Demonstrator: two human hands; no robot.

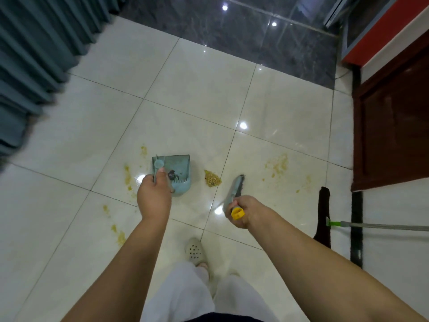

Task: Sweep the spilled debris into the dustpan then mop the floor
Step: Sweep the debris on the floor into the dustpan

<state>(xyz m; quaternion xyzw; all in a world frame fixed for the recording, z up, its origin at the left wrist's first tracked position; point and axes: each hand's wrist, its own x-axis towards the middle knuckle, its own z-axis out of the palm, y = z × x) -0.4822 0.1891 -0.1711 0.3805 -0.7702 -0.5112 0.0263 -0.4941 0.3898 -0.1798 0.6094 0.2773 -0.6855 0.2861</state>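
My left hand (153, 194) grips the handle of a pale blue dustpan (177, 170) that stands on the white tile floor, with a dark clump inside it. My right hand (243, 211) grips a broom handle with a yellow end cap (237, 213); its grey brush head (238, 185) is blurred and lies just right of a small heap of yellow-brown debris (212, 178). That heap sits between the dustpan and the brush. More debris is scattered at the right (279, 165) and in smears to the left of the dustpan (127, 177).
A flat mop with a black pad (323, 214) and a grey pole with a green joint (335, 223) lies on the floor at the right. A dark wooden door (392, 126) stands at right, grey curtains (30, 66) at left. My foot in a perforated clog (195, 251) stands below.
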